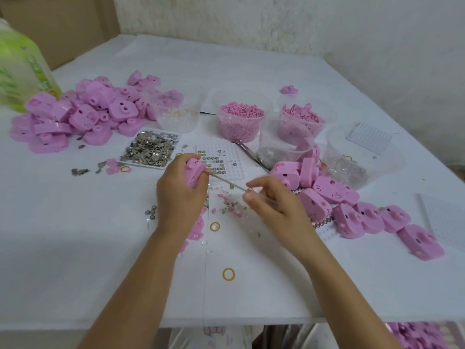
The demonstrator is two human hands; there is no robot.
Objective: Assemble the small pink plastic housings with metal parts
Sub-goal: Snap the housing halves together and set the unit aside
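**Tweezers meet the housing at centre table**

Far left, a heap of pink housings (75,114) lies on the white table (88,260), within arm's reach and probably the stock to be worked. Just right of it sits a shallow tray of metal parts (151,148), close to the work for quick picking.

Now the action. The left hand (178,197) has its fingers wrapped round one pink housing (194,172). It is lifted off the table and tipped so one side faces right, toward the tool. Slim tweezers (226,181) come in to meet it, tip right at the housing's edge. Whether a metal part rides in that tip is hard to say, as it is too small here.

Just behind, a white grid tray (221,159) holds round metal pieces in rows, spaced so each can be lifted singly. The right hand (274,205) pinches the tweezers' rear end between thumb and fingertips, a light grip suited to fine aiming.

Further right stand tubs of pink pellets (241,119). Then comes a second heap of housings (352,207), likely the finished ones.
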